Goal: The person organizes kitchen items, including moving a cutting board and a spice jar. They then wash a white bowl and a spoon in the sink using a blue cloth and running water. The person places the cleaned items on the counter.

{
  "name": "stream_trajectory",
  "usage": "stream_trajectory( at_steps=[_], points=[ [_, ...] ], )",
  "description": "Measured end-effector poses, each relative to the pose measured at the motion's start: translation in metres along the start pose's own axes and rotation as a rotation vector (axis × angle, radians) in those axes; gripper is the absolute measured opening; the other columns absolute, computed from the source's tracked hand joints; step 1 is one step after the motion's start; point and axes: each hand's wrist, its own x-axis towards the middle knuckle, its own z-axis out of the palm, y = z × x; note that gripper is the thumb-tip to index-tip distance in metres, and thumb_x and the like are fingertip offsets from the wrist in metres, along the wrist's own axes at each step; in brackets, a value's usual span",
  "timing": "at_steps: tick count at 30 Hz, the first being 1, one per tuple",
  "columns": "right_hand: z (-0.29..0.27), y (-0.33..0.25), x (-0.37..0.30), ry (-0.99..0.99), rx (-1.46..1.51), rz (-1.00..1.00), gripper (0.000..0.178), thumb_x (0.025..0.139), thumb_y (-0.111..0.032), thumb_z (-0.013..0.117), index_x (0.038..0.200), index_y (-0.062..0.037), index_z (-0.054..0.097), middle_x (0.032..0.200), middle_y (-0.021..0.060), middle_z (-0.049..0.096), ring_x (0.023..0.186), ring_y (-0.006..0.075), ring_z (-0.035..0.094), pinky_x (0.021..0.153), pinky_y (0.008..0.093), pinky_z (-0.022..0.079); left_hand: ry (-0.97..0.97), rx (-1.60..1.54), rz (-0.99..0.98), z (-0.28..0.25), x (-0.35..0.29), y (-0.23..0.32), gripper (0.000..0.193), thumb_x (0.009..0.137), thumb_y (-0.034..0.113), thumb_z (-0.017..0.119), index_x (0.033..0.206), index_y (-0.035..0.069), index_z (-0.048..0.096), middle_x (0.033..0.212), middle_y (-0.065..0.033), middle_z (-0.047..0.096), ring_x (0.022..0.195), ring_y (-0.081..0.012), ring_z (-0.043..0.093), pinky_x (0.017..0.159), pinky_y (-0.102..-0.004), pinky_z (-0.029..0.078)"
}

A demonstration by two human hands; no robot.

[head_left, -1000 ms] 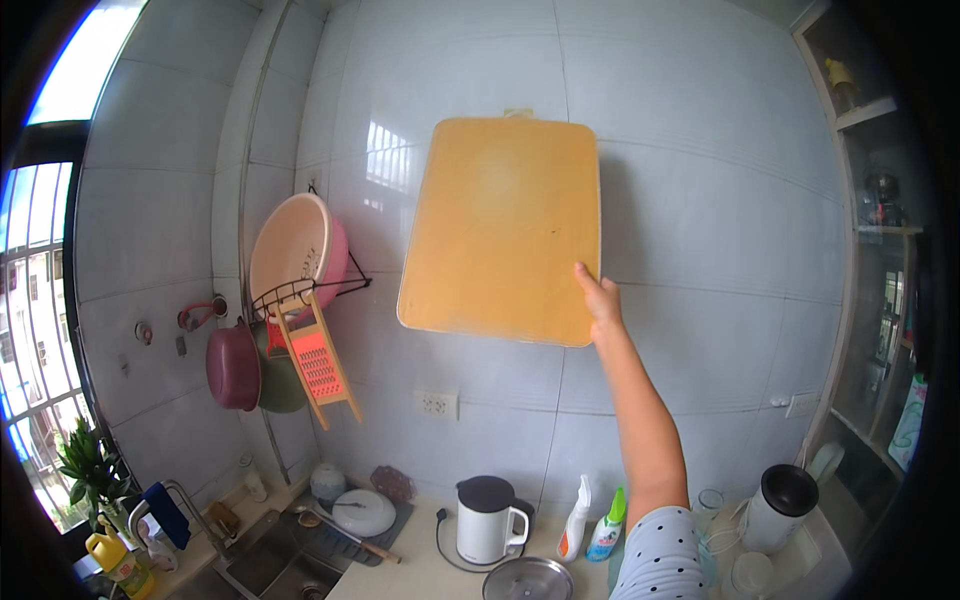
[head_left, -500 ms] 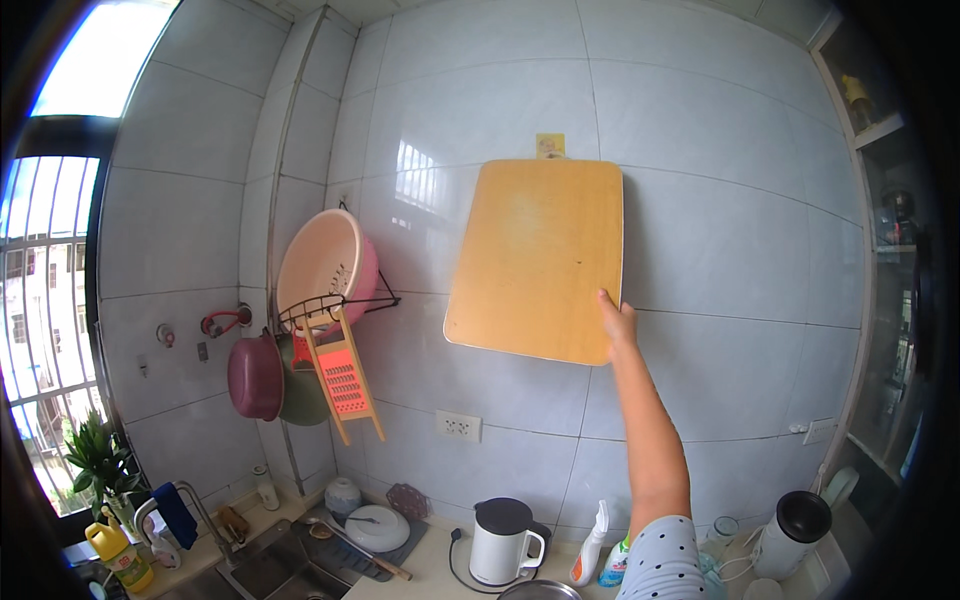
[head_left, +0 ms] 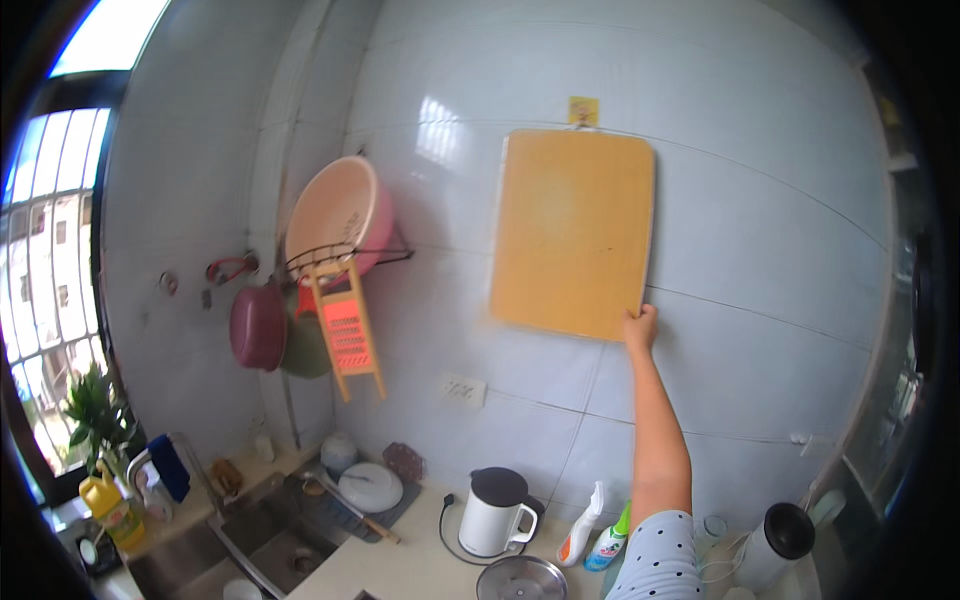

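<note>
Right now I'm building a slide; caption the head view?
Right hand gripping a rectangular cutting board at its lower right corner, before a tiled kitchen wall.

Kitchen, with sink and white kettle

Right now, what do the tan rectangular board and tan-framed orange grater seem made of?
The tan rectangular board may be wood or laminate: warm colour, smooth, softly shiny face. The tan-framed orange grater has matte, likely wooden bars, by their honey colour, and a vividly coloured insert, probably plastic.
</note>
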Motion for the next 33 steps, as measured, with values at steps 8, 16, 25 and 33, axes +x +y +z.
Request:
stream_trajectory(
  at_steps=[8, 16, 25, 33],
  points=[
    [-0.001, 0.123, 0.051, -0.257, 0.025, -0.273, 0.023, 0.084, -0.015, 0.054, 0.099, 0.0011, 0.059, 0.095, 0.0119, 0.061, 0.083, 0.0217, 0.057, 0.075, 0.0312, 0.046, 0.213, 0.136, -0.040, -0.022, -0.008, -0.024, 0.018, 0.085, 0.014, 0.057, 0.099, 0.002, 0.056, 0.096, -0.0121, 0.061, 0.089, -0.0199, 0.061, 0.081, -0.0281, 0.049],
    [-0.091, -0.150, -0.210, -1.109, 0.911, -0.122, 0.020, 0.082, -0.010, 0.057, 0.101, -0.0019, 0.057, 0.089, 0.0108, 0.062, 0.076, 0.0215, 0.059, 0.068, 0.0311, 0.047, 0.294, 0.096, -0.026, -0.060, -0.078, -0.022, 0.016, 0.086, 0.009, 0.056, 0.101, 0.004, 0.055, 0.099, -0.0085, 0.058, 0.095, -0.0173, 0.058, 0.085, -0.0272, 0.047],
    [-0.165, -0.364, -0.378, -1.942, 0.726, -1.073, 0.013, 0.081, -0.006, 0.057, 0.092, 0.0003, 0.058, 0.088, 0.0177, 0.059, 0.080, 0.0328, 0.058, 0.070, 0.0365, 0.046, 0.476, -0.010, 0.110, -0.148, -0.144, 0.008, 0.017, 0.086, 0.010, 0.057, 0.101, 0.003, 0.055, 0.099, -0.0085, 0.059, 0.093, -0.0166, 0.059, 0.085, -0.0271, 0.047],
    [-0.178, -0.536, -0.530, -2.148, 0.743, -1.498, 0.016, 0.080, -0.012, 0.059, 0.092, -0.0018, 0.061, 0.082, 0.0098, 0.063, 0.071, 0.0221, 0.060, 0.062, 0.0301, 0.049, 0.731, 0.057, 0.318, -0.290, -0.245, 0.083, 0.019, 0.086, 0.013, 0.058, 0.101, 0.002, 0.055, 0.096, -0.0079, 0.061, 0.090, -0.0160, 0.060, 0.082, -0.0276, 0.047]
  ],
)
